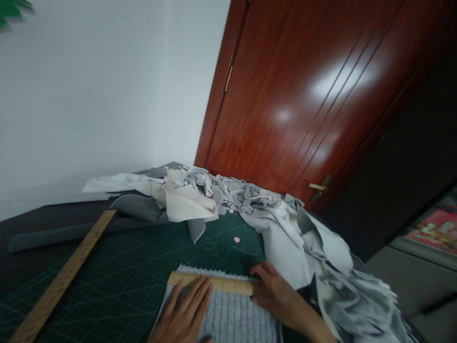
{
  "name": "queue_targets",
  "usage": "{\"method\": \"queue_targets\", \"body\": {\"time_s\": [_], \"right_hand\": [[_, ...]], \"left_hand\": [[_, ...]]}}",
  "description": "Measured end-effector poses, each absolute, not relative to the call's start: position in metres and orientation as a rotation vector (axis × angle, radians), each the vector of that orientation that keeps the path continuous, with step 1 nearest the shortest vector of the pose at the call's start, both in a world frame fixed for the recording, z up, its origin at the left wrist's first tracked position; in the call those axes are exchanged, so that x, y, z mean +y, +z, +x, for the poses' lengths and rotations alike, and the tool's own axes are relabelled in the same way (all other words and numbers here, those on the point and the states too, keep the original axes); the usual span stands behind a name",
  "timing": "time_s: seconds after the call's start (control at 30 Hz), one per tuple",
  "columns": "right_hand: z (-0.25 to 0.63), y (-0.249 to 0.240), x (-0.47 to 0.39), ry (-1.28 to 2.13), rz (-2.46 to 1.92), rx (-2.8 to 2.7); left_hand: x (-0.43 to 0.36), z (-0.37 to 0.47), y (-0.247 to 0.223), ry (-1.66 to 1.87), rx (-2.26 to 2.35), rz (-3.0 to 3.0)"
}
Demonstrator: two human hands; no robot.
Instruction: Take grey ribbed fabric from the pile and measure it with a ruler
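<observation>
Grey ribbed fabric [233,319] with a jagged far edge lies in front of me on a green gridded cutting mat [135,267]. Across it, close to that far edge, rests a short wooden ruler [230,284]. My left hand [187,307] lies with fingers stretched out, pressing on the ruler's left part and the fabric. At the ruler's right end, my right hand [273,293] has its thumb and fingers closed around it. The fabric's near part runs out of view.
A long wooden ruler [67,271] lies slantwise at left. Cream cloth [189,202] and grey scraps pile up at the back; pale fabric [285,238] heaps along the right. A small pink disc [236,239] lies on the mat. Behind stands a brown door [278,95].
</observation>
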State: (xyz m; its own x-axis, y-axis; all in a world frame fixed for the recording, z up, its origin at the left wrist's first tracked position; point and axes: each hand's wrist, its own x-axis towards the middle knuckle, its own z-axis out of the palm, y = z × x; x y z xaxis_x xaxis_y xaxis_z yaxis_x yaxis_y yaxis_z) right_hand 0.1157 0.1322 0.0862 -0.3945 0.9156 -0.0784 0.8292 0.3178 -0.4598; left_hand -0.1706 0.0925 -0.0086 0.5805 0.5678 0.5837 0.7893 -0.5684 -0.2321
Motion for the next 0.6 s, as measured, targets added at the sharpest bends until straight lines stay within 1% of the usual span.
{"method": "queue_targets", "body": {"time_s": [0.17,0.3,0.47,0.6], "right_hand": [[0.109,0.075,0.123,0.551,-1.61,-2.321],[0.109,0.073,0.122,0.45,-1.642,-2.343],[0.11,0.063,0.131,0.172,-1.681,-2.447],[0.125,0.067,0.14,0.142,-1.721,-2.412]], "left_hand": [[0.083,-0.168,0.007,-0.679,-1.076,-2.307],[0.084,-0.167,0.01,-0.695,-1.067,-2.275],[0.086,-0.167,0.007,-0.635,-1.017,-2.189],[0.084,-0.166,0.011,-0.599,-0.992,-2.154]]}}
